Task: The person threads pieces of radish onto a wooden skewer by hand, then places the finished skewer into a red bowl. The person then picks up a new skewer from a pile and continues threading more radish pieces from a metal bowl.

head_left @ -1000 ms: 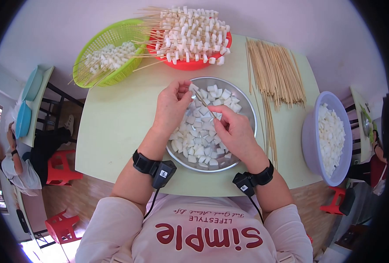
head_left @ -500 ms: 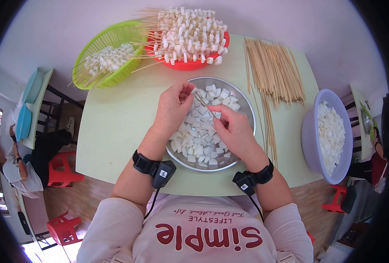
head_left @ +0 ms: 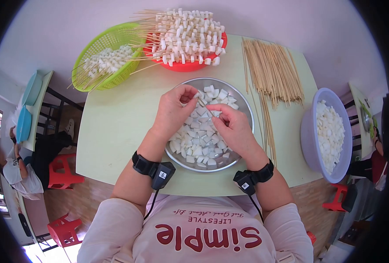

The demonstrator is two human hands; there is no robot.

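My left hand (head_left: 173, 109) pinches a small white cube (head_left: 197, 95), perhaps radish or a similar food, at the tip of a bamboo skewer (head_left: 202, 103). The skewer's shaft is gripped by my right hand (head_left: 233, 128), thumb against fingers. Both hands are above a round metal tray (head_left: 245, 103), which holds many cut white pieces (head_left: 198, 140). Part of the tray and the skewer's lower end are hidden by my hands.
Loaded skewers (head_left: 188, 37) are heaped on a red basin (head_left: 181, 66), beside a green basket (head_left: 122, 30) with more. Bare bamboo skewers (head_left: 273, 72) lie at right, near a purple tub (head_left: 309, 144) of white pieces. Other people (head_left: 21, 168) are at the sides.
My left hand's fingers have shifted slightly at the skewer tip, and the white piece shows more clearly. My right hand stays almost in place; the whole view has moved a little.
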